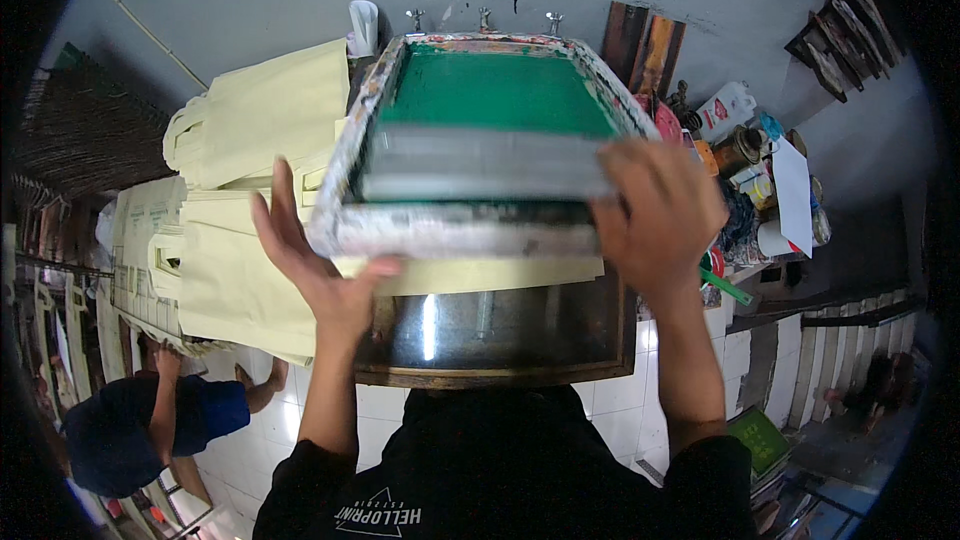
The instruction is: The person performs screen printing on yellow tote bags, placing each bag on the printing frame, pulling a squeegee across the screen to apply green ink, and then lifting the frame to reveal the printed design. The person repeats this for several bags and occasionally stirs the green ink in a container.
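A screen printing frame (345,165) with a paint-smeared rim and green mesh (490,85) lies in front of me, its near edge blurred by motion. Across the near part of the mesh is a blurred grey squeegee (485,162). My right hand (665,210) is closed on the frame's near right corner, its fingers close to the squeegee's end; the exact grip is smeared. At the near left corner, my left hand (325,275) is open, fingers spread, thumb below the near rim. A pale yellow sheet (480,276) shows under the frame, over a dark glossy table (500,325).
Stacks of pale yellow bags (250,250) cover the left side. Bottles, cans and a white jug (727,108) crowd a surface to the right, near a green-handled tool (727,286). Another person (160,425) is at the lower left. Clamps (485,20) line the frame's far edge.
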Action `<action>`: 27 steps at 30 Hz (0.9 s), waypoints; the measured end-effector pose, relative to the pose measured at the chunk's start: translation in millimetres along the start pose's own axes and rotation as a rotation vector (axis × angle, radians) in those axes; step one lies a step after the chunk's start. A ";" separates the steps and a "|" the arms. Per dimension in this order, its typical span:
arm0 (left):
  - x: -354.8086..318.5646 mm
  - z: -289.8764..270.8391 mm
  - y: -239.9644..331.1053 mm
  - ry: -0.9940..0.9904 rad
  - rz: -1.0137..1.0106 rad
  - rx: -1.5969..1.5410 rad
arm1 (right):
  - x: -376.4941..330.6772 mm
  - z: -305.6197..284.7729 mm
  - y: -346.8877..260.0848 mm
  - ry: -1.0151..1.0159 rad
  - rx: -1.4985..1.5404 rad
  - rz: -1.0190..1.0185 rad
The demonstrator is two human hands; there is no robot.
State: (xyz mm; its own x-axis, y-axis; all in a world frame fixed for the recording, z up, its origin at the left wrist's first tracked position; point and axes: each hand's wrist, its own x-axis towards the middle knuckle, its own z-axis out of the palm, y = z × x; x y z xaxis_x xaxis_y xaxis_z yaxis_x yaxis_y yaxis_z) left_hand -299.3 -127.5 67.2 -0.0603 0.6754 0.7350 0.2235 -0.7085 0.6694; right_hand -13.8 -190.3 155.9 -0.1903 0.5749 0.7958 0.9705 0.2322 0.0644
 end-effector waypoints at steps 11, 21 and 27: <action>10.9 -9.5 -98.5 -0.807 -0.462 0.895 | 157.5 -3.8 47.9 -0.007 -0.072 0.176; 46.3 -105.4 -162.8 -0.357 -0.621 0.954 | 210.4 0.9 72.0 -0.018 -0.066 0.211; 36.4 -4.5 -151.0 -0.243 -0.294 0.673 | 227.8 8.1 82.1 -0.087 -0.112 0.211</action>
State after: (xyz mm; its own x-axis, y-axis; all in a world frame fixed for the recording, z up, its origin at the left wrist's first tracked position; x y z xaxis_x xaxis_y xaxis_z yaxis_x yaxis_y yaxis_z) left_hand -339.6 3.1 -6.6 -0.0111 0.8977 0.4404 0.7794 -0.2682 0.5662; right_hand 21.4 -34.0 337.6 0.0108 0.6676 0.7444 0.9995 0.0145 -0.0274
